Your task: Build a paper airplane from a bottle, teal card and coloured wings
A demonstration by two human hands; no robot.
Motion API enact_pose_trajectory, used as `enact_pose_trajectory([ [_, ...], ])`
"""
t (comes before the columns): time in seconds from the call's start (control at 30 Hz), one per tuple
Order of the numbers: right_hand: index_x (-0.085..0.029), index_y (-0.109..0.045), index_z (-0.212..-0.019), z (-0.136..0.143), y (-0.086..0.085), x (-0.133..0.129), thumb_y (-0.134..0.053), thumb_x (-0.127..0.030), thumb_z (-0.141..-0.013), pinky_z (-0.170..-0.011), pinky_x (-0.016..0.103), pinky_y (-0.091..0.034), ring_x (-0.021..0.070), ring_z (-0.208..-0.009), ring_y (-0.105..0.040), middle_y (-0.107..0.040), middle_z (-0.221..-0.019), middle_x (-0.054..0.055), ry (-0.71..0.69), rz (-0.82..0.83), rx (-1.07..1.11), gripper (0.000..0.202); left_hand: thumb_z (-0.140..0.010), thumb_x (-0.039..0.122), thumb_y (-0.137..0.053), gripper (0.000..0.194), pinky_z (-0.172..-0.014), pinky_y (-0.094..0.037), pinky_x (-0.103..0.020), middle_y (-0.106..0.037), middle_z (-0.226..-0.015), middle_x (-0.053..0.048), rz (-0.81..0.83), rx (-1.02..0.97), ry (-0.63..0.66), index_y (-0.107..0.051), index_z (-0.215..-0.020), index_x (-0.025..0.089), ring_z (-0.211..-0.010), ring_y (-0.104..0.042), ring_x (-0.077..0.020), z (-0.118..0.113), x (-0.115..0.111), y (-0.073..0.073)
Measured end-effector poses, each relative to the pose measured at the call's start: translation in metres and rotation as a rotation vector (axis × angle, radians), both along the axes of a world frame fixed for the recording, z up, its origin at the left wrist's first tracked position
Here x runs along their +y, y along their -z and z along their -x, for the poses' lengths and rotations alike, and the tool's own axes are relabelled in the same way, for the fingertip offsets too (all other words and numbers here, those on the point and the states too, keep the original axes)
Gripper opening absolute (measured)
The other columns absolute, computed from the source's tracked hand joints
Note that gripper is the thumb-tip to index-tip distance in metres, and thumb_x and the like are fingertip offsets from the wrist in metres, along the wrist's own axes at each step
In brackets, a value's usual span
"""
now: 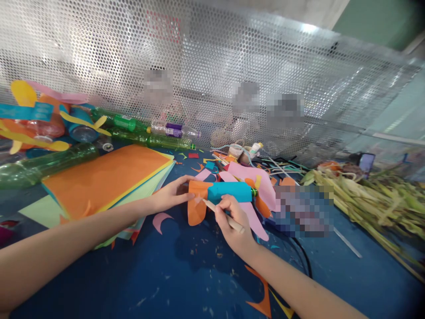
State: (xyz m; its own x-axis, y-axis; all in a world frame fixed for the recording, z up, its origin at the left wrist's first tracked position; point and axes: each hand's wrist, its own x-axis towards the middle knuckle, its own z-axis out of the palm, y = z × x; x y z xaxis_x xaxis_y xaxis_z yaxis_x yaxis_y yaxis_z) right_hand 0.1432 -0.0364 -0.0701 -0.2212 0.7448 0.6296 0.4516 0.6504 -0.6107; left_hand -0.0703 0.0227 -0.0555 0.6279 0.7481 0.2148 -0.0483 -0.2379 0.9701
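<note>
A plastic bottle (230,191) wrapped in blue paper lies sideways in front of me, its green cap end toward the right. Orange paper (196,215) covers its left end and hangs down as a rounded flap, while pink paper wings (254,221) stick out from its sides. My left hand (175,193) grips the orange end, thumb on the near side. Between the fingers of my right hand (235,228) is a pale pen-like stick (232,221), its tip at the orange paper. Whether it is a pen or a brush, I cannot make out.
To the left lies a stack of coloured paper (109,177), with green bottles (49,164) and paper-decorated bottles (81,126) behind. Paper scraps (260,290) litter the blue table (159,279). Dried husks (375,217) lie right; a perforated metal screen (206,57) stands at the back.
</note>
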Motion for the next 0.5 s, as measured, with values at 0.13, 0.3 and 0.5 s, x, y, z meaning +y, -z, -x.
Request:
enact_pose_trajectory([
  [0.13, -0.022, -0.045, -0.078, 0.0014, -0.0034, -0.0047, -0.048, -0.014, -0.086, -0.081, 0.042, -0.041, 0.0178, -0.074, -0.049, -0.047, -0.069, -0.001, -0.022, -0.074, -0.001, 0.012, -0.084, 0.034, -0.058, 0.039, -0.098, -0.038, -0.042, -0.058, -0.118, -0.01, 0.005, -0.011, 0.005, -0.043, -0.118, 0.021, -0.113, -0.053, -0.0238, -0.0007, -0.0008, -0.0014],
  [0.3, -0.022, -0.046, -0.081, 0.0035, -0.008, -0.0083, -0.054, -0.014, -0.08, -0.08, 0.041, -0.041, 0.0181, -0.074, -0.049, -0.049, -0.071, 0.0, -0.101, -0.071, -0.077, 0.011, -0.085, 0.033, -0.057, 0.037, -0.099, -0.037, -0.041, -0.059, -0.115, -0.01, -0.018, -0.002, -0.006, -0.044, -0.117, 0.02, -0.111, -0.055, -0.0232, -0.0005, -0.0007, -0.001],
  [0.5, -0.022, -0.043, -0.076, 0.0027, -0.0035, -0.0055, -0.048, -0.014, -0.085, -0.077, 0.038, -0.041, 0.0169, -0.072, -0.049, -0.047, -0.071, -0.001, -0.07, -0.023, -0.073, 0.014, -0.086, 0.031, -0.057, 0.038, -0.099, -0.037, -0.042, -0.059, -0.113, -0.008, -0.004, -0.002, 0.005, -0.042, -0.119, 0.021, -0.113, -0.053, -0.0227, 0.0012, 0.0006, 0.0021],
])
